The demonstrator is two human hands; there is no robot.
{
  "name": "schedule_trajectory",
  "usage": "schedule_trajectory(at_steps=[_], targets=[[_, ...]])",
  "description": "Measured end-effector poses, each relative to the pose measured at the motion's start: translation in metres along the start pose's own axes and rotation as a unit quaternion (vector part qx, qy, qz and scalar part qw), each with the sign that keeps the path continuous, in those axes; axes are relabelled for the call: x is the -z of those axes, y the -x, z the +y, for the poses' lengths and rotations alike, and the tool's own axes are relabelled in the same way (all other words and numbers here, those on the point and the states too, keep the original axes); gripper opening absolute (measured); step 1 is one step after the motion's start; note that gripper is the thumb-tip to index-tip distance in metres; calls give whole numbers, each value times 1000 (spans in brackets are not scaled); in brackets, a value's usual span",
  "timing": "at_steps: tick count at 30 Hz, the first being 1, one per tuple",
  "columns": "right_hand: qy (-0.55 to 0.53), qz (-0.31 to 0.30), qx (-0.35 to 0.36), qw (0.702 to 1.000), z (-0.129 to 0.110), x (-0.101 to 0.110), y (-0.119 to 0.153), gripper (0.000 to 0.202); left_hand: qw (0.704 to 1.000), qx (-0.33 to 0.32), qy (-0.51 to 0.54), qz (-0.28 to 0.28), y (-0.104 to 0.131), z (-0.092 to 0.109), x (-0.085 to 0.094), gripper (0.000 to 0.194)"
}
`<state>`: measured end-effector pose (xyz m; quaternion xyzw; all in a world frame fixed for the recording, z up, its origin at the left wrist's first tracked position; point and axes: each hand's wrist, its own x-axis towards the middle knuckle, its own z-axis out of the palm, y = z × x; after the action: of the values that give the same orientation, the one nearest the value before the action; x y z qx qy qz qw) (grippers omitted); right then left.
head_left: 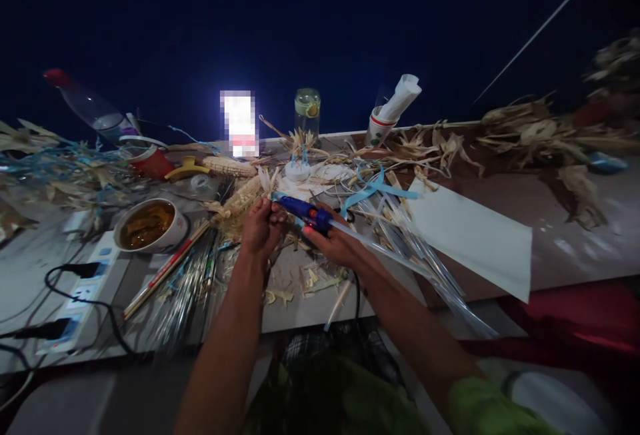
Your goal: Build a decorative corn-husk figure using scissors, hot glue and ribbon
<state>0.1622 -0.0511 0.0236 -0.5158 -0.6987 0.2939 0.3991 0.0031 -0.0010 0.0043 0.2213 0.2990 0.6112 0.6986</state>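
Observation:
In the middle of the head view my right hand [330, 240] is wrapped round a blue hot glue gun [300, 208]. A red light glows on its side, and a long clear glue stick [385, 246] runs out of its back end. The nozzle points left, to the fingertips of my left hand [263, 222]. Those fingers pinch a small bundle of pale corn husk [269, 183], whose strips fan upward; whether nozzle and husk touch I cannot tell. Corn cobs [233, 167] lie just beyond my left hand.
A bowl of brown liquid [149, 225] and a power strip [93, 298] stand at left. Metal wires [187, 295] and a red pencil [173, 262] lie nearby. At right are clear glue sticks [425, 268], a white sheet [475, 235] and dry husks [530, 132]. A jar [307, 112] stands behind.

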Motion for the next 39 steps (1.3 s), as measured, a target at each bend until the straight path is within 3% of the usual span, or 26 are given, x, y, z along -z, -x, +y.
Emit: schedule_trajectory(at_steps=[7, 15, 24, 39], targets=[[-12, 11, -1, 1000, -1, -2, 0, 35, 1000, 3, -27, -4, 1, -2, -1, 22], [-19, 21, -13, 1000, -3, 3, 1, 36, 1000, -12, 10, -8, 0, -1, 2, 20], [-8, 5, 3, 1000, 4, -3, -1, 37, 999, -3, -35, 11, -1, -3, 1, 25], [-7, -13, 7, 1000, 3, 0, -2, 37, 1000, -9, -17, 8, -3, -3, 4, 23]])
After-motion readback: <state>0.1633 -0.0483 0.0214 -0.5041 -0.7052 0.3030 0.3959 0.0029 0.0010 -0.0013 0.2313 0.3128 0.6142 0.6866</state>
